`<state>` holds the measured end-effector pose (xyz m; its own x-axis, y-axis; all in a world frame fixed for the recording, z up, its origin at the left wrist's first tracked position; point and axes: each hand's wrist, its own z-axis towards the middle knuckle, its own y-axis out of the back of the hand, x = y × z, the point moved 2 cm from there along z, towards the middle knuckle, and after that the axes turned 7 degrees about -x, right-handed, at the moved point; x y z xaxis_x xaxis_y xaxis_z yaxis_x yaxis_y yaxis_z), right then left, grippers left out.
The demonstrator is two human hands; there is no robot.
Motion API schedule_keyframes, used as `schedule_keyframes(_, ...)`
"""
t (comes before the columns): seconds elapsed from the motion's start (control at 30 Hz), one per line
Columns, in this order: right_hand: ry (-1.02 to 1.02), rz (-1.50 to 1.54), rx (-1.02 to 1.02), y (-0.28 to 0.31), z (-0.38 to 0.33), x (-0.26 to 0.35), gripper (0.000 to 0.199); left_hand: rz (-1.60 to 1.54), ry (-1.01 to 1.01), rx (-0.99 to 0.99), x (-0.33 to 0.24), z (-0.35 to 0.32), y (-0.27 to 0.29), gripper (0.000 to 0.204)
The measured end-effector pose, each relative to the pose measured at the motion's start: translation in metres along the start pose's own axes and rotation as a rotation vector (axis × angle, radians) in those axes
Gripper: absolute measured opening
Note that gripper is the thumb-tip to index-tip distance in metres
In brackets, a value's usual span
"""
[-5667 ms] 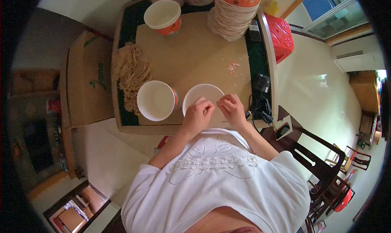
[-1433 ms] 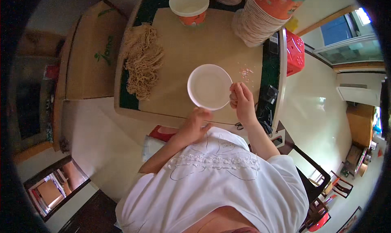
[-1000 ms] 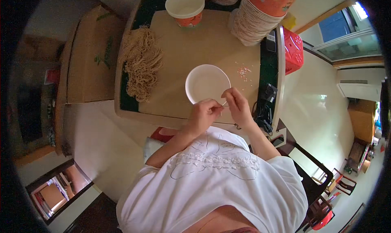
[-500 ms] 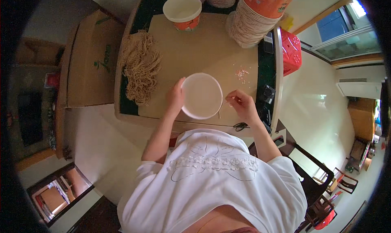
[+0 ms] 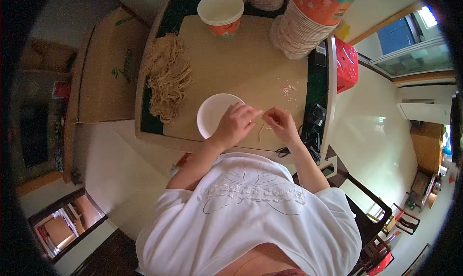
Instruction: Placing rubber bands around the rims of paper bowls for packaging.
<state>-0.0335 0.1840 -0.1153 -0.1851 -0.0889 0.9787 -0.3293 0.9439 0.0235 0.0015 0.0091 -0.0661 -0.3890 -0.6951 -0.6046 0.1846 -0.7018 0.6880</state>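
Left hand (image 5: 234, 124) over right side of white bowl (image 5: 211, 111), fingers extended, thumb apart. Right hand (image 5: 281, 126) beside it, thumb and fingertips together; too small to tell if pale cord (image 5: 261, 133) just below is in the pinch. Bowl sits on cardboard sheet (image 5: 231, 66), near edge; tangled twine (image 5: 166, 78) left.
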Motion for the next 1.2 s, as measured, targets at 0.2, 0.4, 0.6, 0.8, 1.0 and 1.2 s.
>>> schedule_keyframes(0.2, 0.009, -0.16, 0.12, -0.009, -0.002, 0.011, 0.008, -0.049, 0.003, -0.011, 0.006, -0.011, -0.007, 0.019)
schedule_keyframes(0.4, -0.052, -0.132, 0.114, -0.02, -0.01, 0.005, 0.007, -0.264, 0.207, -0.065, 0.009, -0.029, -0.008, 0.007)
schedule_keyframes(0.6, -0.003, -0.042, 0.046, -0.03, -0.015, 0.001, 0.005, -0.536, 0.584, -0.107, 0.012, -0.043, -0.021, 0.016)
schedule_keyframes(0.8, 0.005, -0.069, 0.016, -0.039, -0.014, 0.0, 0.007, -0.54, 0.607, -0.143, 0.014, -0.052, -0.031, 0.014)
schedule_keyframes(1.0, -0.12, -0.086, 0.007, -0.037, -0.01, -0.011, 0.009, -0.583, 0.6, -0.132, 0.021, -0.06, -0.039, 0.013)
schedule_keyframes(1.2, -0.214, 0.004, 0.025, -0.038, -0.007, -0.004, 0.008, -0.588, 0.577, -0.151, 0.025, -0.062, -0.043, 0.01)
